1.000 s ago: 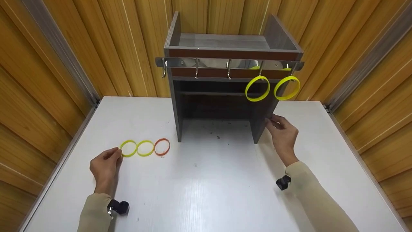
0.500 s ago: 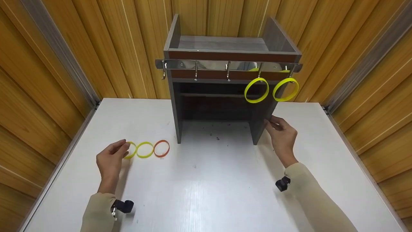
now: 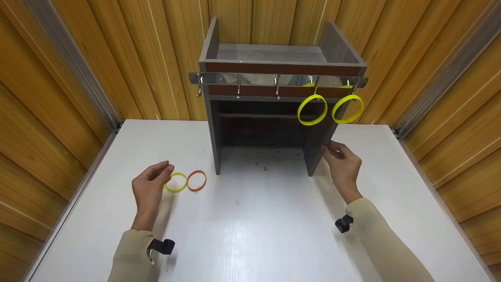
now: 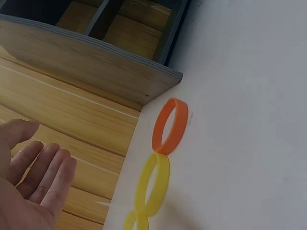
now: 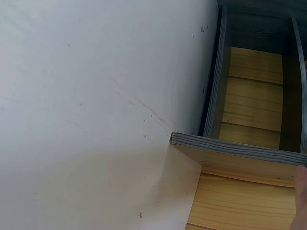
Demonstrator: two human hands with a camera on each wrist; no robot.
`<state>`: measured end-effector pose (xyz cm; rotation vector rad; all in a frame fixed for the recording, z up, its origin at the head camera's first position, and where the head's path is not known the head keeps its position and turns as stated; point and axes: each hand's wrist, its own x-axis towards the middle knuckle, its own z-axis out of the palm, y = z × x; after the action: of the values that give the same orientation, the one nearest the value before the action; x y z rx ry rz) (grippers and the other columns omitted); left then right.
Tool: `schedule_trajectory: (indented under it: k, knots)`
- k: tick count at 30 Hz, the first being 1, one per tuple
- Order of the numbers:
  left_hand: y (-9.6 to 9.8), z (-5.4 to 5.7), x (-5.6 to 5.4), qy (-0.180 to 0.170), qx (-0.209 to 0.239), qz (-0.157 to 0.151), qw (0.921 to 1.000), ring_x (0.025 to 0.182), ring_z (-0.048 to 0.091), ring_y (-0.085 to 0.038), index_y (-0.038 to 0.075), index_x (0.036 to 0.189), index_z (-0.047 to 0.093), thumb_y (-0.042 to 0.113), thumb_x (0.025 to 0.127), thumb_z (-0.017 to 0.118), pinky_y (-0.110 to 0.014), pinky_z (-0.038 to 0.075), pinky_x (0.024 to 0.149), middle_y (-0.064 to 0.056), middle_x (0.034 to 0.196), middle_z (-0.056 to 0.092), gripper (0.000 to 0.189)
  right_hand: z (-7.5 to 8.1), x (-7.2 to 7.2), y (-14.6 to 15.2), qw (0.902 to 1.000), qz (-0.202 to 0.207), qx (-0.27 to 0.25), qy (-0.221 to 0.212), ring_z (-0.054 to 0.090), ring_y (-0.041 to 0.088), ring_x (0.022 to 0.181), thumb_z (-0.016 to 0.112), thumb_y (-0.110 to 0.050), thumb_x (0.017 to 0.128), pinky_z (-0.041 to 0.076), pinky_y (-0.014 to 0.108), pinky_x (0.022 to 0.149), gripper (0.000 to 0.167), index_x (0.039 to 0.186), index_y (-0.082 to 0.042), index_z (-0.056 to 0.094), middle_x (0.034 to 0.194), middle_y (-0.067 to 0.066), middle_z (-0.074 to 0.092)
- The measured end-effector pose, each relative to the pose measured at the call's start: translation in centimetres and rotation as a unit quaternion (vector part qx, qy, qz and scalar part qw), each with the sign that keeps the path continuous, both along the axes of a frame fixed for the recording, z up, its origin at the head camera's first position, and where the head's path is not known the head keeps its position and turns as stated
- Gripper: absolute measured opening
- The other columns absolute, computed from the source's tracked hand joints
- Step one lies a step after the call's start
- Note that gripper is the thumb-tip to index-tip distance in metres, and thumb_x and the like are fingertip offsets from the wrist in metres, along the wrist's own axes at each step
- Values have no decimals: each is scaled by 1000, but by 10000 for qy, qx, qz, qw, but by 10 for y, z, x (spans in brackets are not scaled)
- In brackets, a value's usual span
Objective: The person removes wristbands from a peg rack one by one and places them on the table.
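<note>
My left hand [image 3: 150,182] is raised over the table at left, its fingers loosely bent with nothing between them. Beside it, an orange wristband [image 4: 178,127] and two yellow wristbands [image 4: 165,184] lie in a touching row; in the head view the hand hides most of the leftmost yellow one. On the right, my right hand [image 3: 344,166] rests its fingertips against the outer face of the grey wooden shelf's side panel [image 3: 318,149]. Only its thumb [image 5: 301,184] enters the right wrist view, touching the panel edge. Two more yellow wristbands [image 3: 325,107] [image 3: 362,109] hang from the hook rail.
The metal hook rail [image 3: 258,79] runs across the shelf's front, its three left hooks bare. Wood-look panels [image 3: 78,78] wall the white table [image 3: 254,235] at the back and sides. Black wrist cameras [image 3: 166,246] sit on both sleeves.
My left hand has left the outer edge of the leftmost yellow wristband and moved right and up, now covering it. The right hand stays at the shelf panel; the wristbands have not moved.
</note>
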<state>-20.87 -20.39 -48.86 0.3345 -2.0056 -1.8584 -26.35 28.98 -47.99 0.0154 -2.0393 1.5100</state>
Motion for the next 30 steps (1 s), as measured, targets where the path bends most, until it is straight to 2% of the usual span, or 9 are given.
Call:
schedule_trajectory:
  k: [5,10,15,24,30]
  knots:
    - [16,6,-3,336,107,-225,9991,94,74,-15,-4,119,76,14,97,81,-25,63,84,-12,110,78,28,-1,0,1,9999,52,-42,85,75,5,95,82,-2,93,61,18,84,21,113,4,78,111,17,76]
    - [32,16,-5,503,136,-383,9979,91,74,-14,-1,118,78,16,96,82,-23,63,82,-13,112,78,29,0,0,0,9999,74,-66,24,75,4,96,82,-4,93,61,19,85,21,112,3,78,111,15,77]
    - [47,24,-7,677,139,-519,9963,91,75,-17,-2,117,78,13,95,83,-25,64,82,-14,111,78,26,0,0,0,10000,11,-38,-81,75,4,96,82,-7,94,61,19,86,20,112,3,78,111,14,77]
    - [74,37,-12,767,89,-714,9945,93,77,-18,0,117,79,11,94,84,-28,64,84,-10,110,79,26,2,1,1,9995,-41,-64,-311,75,4,97,82,-9,95,61,19,86,23,115,1,78,113,13,77]
    - [94,46,-14,990,280,-870,9909,91,77,-18,-1,113,80,7,93,83,-28,65,84,-11,107,79,22,2,2,0,9998,-28,-4,-174,74,2,95,82,-4,94,61,17,85,23,116,1,78,114,15,77]
